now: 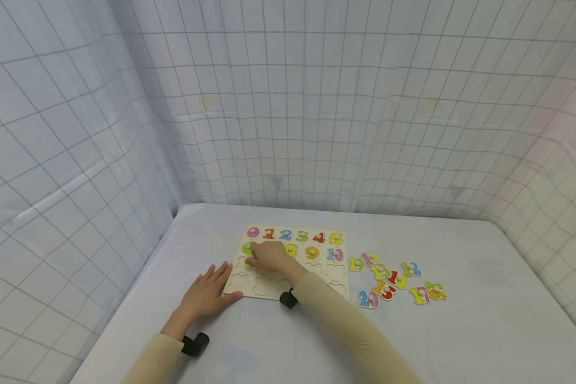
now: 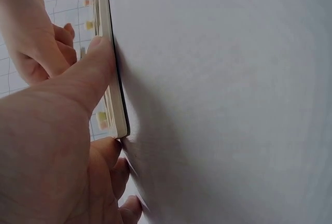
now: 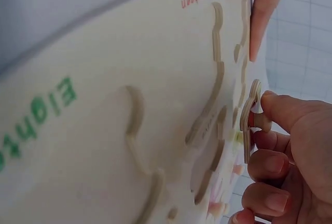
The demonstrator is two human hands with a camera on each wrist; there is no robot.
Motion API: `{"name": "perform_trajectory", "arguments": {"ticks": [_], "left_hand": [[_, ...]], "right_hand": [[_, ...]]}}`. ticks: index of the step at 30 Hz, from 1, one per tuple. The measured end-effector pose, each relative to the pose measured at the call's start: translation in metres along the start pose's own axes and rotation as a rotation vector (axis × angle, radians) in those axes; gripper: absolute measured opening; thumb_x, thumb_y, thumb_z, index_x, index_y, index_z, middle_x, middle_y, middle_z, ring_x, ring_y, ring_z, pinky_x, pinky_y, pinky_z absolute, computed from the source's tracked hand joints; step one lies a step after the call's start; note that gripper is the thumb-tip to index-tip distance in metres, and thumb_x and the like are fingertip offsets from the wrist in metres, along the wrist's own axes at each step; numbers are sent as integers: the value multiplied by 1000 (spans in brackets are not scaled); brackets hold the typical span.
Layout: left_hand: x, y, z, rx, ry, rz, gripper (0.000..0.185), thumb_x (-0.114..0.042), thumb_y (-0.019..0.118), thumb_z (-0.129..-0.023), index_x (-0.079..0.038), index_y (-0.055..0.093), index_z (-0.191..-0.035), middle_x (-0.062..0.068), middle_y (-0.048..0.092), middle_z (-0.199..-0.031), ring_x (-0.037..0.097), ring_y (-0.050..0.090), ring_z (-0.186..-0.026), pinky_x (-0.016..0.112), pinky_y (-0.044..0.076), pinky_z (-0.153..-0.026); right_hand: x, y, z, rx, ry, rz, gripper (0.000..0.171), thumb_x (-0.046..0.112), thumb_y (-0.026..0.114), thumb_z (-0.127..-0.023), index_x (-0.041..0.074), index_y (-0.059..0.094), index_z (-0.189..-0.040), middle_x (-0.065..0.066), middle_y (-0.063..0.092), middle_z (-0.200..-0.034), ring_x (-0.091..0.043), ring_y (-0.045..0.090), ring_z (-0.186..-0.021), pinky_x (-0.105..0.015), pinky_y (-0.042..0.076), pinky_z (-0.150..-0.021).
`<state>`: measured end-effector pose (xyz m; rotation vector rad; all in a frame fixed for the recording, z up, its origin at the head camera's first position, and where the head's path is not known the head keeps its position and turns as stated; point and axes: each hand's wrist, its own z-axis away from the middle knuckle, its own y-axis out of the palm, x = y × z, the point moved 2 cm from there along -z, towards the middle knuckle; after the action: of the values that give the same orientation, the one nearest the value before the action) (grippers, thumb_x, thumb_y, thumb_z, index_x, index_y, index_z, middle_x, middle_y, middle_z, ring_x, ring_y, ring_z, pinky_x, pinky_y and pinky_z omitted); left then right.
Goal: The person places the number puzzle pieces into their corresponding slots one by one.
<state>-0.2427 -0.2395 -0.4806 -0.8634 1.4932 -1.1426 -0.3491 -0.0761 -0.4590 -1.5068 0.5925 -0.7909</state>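
A wooden number puzzle board (image 1: 264, 287) lies on the white table, its top two rows filled with coloured numbers. My right hand (image 1: 265, 257) hovers over the board's left part and pinches the knob of a number piece (image 3: 254, 93), seen edge-on just above an empty cut-out; the right wrist view shows printed words on the board (image 3: 129, 73). My left hand (image 1: 215, 284) lies flat on the table with straight fingers. Its thumb (image 2: 96, 71) presses against the board's edge (image 2: 117, 111) at the front left corner.
Several loose number pieces (image 1: 393, 278) lie scattered on the table right of the board. Grid-patterned white curtain walls (image 1: 317, 106) close in the table at the back and on both sides. Black wrist cameras (image 1: 194, 344) sit on both beige sleeves.
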Motion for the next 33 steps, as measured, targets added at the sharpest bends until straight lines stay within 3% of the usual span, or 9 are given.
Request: {"name": "perform_trajectory", "arguments": {"ticks": [10,17,27,33], "left_hand": [[3,-1,-5,-5,20,-5,86,-60,54,-88,1,33,-146,20,32,-149,46,22,-135,64,19,-104],[4,-3,-8,-6,23,1,86,-59,55,-88,1,33,-146,20,32,-149,46,21,-135,64,19,-104],[8,-5,-11,-6,23,4,86,-59,55,-88,1,33,-146,20,32,-149,46,22,-136,63,18,-104],[12,-4,-14,-11,30,7,85,-58,55,-88,1,34,-145,20,32,-148,46,22,-135,64,19,-104]], "right_hand": [[15,9,-16,40,54,5,27,44,50,-97,18,57,-95,5,60,-80,-20,63,-85,-41,47,-83],[19,7,-19,37,76,3,27,44,50,-97,17,56,-96,3,62,-82,-19,63,-84,-41,46,-86],[22,14,-26,16,122,33,38,47,50,-96,16,60,-113,1,67,-101,-20,63,-98,-44,43,-93],[22,16,-26,27,141,52,45,50,49,-95,14,57,-120,0,68,-98,-18,64,-94,-38,45,-89]]}}
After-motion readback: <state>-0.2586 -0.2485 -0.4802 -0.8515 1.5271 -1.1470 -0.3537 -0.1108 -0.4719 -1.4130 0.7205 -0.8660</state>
